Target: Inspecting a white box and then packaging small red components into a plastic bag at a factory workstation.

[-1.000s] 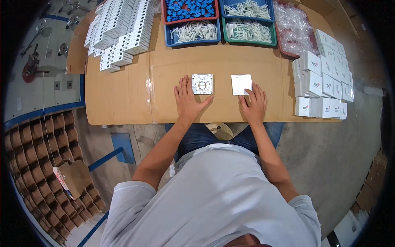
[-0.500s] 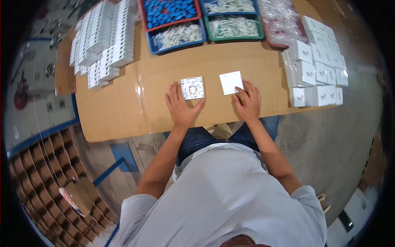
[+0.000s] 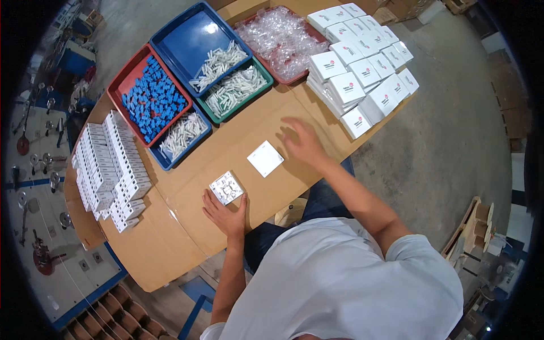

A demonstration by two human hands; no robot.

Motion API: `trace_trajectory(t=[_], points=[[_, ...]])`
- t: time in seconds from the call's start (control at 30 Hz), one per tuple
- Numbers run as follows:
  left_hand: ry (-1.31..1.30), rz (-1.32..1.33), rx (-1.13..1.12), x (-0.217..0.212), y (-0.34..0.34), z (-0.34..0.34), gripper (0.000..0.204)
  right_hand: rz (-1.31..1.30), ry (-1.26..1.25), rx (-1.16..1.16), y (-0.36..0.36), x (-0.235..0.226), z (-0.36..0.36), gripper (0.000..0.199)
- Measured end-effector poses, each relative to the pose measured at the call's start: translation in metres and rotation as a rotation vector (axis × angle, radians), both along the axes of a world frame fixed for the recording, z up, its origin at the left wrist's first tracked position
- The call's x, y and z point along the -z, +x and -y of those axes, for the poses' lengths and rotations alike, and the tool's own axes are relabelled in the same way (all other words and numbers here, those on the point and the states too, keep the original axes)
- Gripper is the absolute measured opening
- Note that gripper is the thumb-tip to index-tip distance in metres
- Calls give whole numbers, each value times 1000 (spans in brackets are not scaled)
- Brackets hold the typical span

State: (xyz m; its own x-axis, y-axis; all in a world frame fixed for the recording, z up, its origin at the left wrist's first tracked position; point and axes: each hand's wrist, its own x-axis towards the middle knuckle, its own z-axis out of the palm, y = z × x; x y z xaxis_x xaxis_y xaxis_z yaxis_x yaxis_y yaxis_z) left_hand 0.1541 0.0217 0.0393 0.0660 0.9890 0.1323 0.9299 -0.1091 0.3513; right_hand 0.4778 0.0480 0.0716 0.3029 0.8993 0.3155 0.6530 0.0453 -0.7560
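Note:
My left hand [image 3: 225,218] rests on the cardboard at the near edge of a square white part [image 3: 227,187] with moulded grey details on its face. Its thumb and fingers bracket that part's lower corners. Right of it lies a plain white square plate [image 3: 265,158], flat and untouched. Just beyond the plate's right side, my right hand [image 3: 305,143] hovers above the table, fingers apart and slightly blurred, with nothing visible in them.
White perforated blocks [image 3: 110,173] are stacked at left. Trays hold blue pieces [image 3: 153,99], white sticks [image 3: 218,65] and clear plastic bags [image 3: 280,42]. White boxes [image 3: 362,73] pile up at right. The cardboard tabletop [image 3: 181,226] ends near my body.
My right hand has left the plain plate and moved forward and right. The view has swung to the right, tilting the table. My left hand stays by the detailed part.

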Motion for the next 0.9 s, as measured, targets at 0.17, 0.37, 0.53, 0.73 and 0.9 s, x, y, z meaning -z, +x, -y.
trace_trajectory(t=[0.17, 0.37, 0.53, 0.73, 0.9], points=[[-12, 25, 7, -3, -1, -1, 109, 28, 42, 40, 68, -73, -81, 40], [-8, 34, -4, -8, 0, -2, 107, 349, -312, -12, 150, -80, -192, 36], [-5, 34, -8, -3, -1, -1, 111, 736, -518, -255, 154, -56, -236, 54], [21, 22, -8, -6, -4, 2, 109, 918, -679, -240, 162, -20, -265, 65], [21, 46, 27, -5, 5, -4, 110, 766, -484, -38, 258, -9, -290, 49]])
